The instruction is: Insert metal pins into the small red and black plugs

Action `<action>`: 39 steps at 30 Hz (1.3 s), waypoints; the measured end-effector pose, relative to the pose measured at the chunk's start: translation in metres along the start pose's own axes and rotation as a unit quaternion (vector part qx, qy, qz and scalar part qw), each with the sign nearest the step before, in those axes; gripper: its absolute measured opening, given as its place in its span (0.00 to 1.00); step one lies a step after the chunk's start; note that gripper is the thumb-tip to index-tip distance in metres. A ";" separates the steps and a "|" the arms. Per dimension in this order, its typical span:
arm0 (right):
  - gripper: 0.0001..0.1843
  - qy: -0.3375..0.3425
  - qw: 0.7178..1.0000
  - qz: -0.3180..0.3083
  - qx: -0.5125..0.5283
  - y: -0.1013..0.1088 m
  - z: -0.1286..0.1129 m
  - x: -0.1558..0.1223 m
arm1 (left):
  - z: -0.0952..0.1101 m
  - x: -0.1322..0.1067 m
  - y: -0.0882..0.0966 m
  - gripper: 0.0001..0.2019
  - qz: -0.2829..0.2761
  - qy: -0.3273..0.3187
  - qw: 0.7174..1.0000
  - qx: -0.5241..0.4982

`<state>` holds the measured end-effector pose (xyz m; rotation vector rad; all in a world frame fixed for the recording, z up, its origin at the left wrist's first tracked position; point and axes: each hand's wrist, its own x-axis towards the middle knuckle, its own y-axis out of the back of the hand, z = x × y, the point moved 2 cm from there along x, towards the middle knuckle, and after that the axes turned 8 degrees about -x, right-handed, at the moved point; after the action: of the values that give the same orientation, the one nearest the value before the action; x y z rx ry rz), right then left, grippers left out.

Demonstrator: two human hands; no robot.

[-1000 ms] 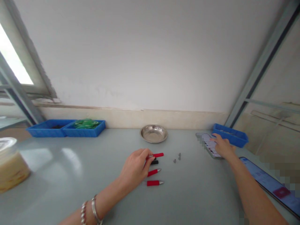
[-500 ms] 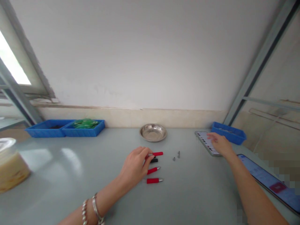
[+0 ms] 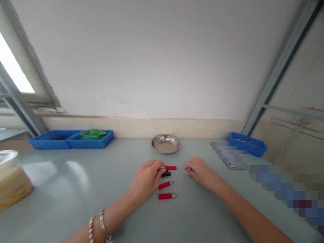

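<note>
My left hand [image 3: 145,178] rests on the grey table [image 3: 76,189] with its fingers curled round the end of a red-sleeved plug [image 3: 169,167]. Just below it lie a black plug [image 3: 166,174] and two more red-sleeved plugs with metal tips [image 3: 166,185] [image 3: 165,196]. My right hand [image 3: 201,171] has its fingers bent down over the spot where small metal screws lay; the screws are hidden under it, so I cannot make out whether it holds one.
A round steel dish [image 3: 165,143] stands behind the plugs. Two blue trays [image 3: 71,138] sit at the back left, one with green parts. Another blue tray [image 3: 247,144] and blurred flat devices lie at the right. A clear jar [image 3: 11,177] stands at the left edge.
My right hand left the device at the right and moved left to the small screws beside the plugs. My left hand stayed on the red plug.
</note>
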<state>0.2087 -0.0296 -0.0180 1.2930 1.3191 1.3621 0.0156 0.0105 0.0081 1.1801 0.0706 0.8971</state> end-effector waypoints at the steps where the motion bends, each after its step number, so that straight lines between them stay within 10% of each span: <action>1: 0.07 0.002 1.000 -0.006 -0.002 -0.001 -0.001 0.000 | 0.000 0.000 0.000 0.08 -0.001 0.001 1.000 0.000; 9: 0.07 -0.026 0.991 0.045 0.122 0.002 -0.001 -0.001 | -0.001 0.000 -0.003 0.08 -0.008 0.004 1.000 -0.012; 17: 0.10 -0.082 0.844 0.086 0.522 0.002 -0.011 0.000 | 0.005 -0.004 -0.005 0.08 -0.021 0.028 0.998 -0.052; 39: 0.09 -0.072 0.847 0.108 0.516 -0.004 -0.020 -0.001 | 0.005 -0.004 -0.007 0.06 -0.021 0.041 0.998 -0.050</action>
<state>0.1885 -0.0334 -0.0204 2.2449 1.9281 0.5885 0.0192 0.0035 0.0022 1.0456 0.1151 0.9013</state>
